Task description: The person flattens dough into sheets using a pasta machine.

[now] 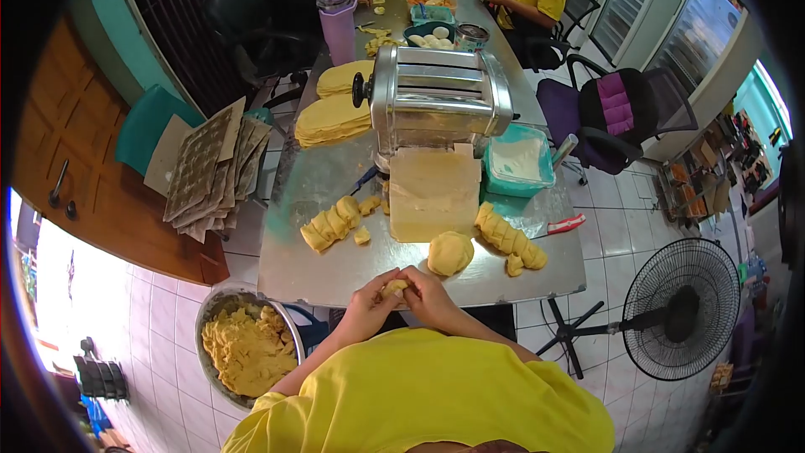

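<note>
My left hand (369, 302) and my right hand (429, 297) meet at the table's near edge, fingers closed around a small piece of yellow dough (394, 288). Just beyond them sits a round dough ball (450, 253). Cut dough pieces lie in a row on the left (332, 225), and another row of dough (510, 238) is on the right. A metal dough roller machine (440, 101) stands further back, with a pale sheet-like surface (433, 193) sloping from its front toward me.
Flattened dough sheets (334, 122) are stacked left of the machine. A teal tub of white powder (518, 159) and a red-handled tool (567, 223) are at right. A large bowl of dough (247, 348) stands low left, a fan (681, 309) right. People work at the far end.
</note>
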`<state>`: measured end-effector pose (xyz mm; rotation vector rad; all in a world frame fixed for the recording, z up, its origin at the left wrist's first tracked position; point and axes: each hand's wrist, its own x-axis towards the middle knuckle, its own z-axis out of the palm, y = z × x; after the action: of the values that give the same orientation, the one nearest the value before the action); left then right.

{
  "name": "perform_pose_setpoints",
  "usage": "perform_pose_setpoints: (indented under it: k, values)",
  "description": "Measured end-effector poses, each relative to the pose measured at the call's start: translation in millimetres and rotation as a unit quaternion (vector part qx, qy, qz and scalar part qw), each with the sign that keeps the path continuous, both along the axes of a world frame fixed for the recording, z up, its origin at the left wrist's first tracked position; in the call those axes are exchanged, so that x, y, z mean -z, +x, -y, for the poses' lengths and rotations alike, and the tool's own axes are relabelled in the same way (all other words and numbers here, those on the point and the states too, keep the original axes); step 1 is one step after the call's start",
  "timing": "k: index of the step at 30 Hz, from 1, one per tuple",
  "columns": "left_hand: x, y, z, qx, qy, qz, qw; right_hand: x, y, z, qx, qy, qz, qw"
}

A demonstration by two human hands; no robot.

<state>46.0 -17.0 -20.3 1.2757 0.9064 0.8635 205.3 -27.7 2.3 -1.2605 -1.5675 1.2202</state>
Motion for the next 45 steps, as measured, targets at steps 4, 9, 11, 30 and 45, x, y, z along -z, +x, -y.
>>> perform_pose_setpoints:
  k: [4,9,11,30,45]
  values:
    - [-17,1,-1,-0.001,0.046,-0.126,0.991,-2,3,3,-0.014,0.023,0.047,0.999]
    - [-13,-1,-5,0.003,0.072,-0.220,0.973,6,3,12,-0.022,0.045,0.049,0.998]
    - [-9,0,-5,-0.001,0.017,-0.171,0.985,2,4,13,-0.029,0.119,0.060,0.991]
    - [-25,2,-2,0.009,-0.078,-0.052,0.996,16,12,7,0.060,0.031,-0.013,0.998]
    - [-34,-10,-12,0.112,-0.385,0.177,0.899,-12,23,-7,-0.133,0.118,0.084,0.981]
